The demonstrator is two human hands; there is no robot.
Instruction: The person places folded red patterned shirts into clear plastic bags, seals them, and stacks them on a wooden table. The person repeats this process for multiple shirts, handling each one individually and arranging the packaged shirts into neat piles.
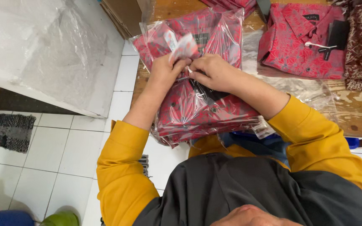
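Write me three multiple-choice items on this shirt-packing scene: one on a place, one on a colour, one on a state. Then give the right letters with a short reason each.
1. Where does the unbagged, folded red patterned shirt lie relative to the stack of red patterned shirts in clear plastic bags?
A. To its right on the wooden table
B. Under it
C. On the white tiled floor

2. What colour are the person's long sleeves?
A. White
B. Mustard yellow
C. Green

3. What are the left hand and right hand doing?
A. Hanging off the table
B. Resting flat on the floor
C. Meeting on top of the bagged stack, fingers pinching at the bag's surface by a small white paper tag

Answers: 1 A, the bare shirt sits right of the stack on the wood. 2 B, both arms show yellow fabric. 3 C, both hands come together on the top bag.
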